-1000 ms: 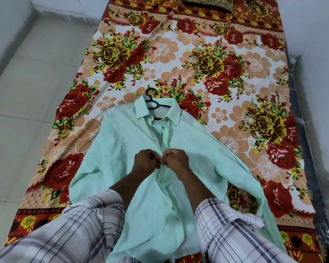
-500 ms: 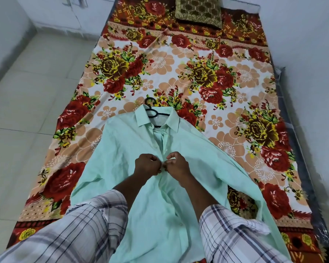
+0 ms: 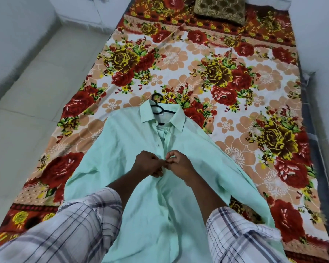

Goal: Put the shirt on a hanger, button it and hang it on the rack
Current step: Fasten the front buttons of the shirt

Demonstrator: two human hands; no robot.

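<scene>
A mint green shirt [image 3: 122, 154] lies front up on the flowered bed sheet [image 3: 217, 59], collar away from me. A black hanger [image 3: 158, 104] is inside it, its hook sticking out past the collar. My left hand [image 3: 147, 166] and my right hand [image 3: 179, 165] meet at the shirt's front placket, about mid-chest. Both pinch the two front edges together at one button spot. The button itself is hidden by my fingers. Above my hands the placket lies closed up to the open collar.
A brown patterned cushion [image 3: 221, 9] lies at the far end of the bed. Pale tiled floor [image 3: 36, 92] runs along the left side. A white wall [image 3: 323, 44] borders the bed on the right. My checked sleeves fill the bottom of the view.
The view has tilted up, showing more of the cushion. My hands stay together on the placket, fingers working slightly at the same spot.
</scene>
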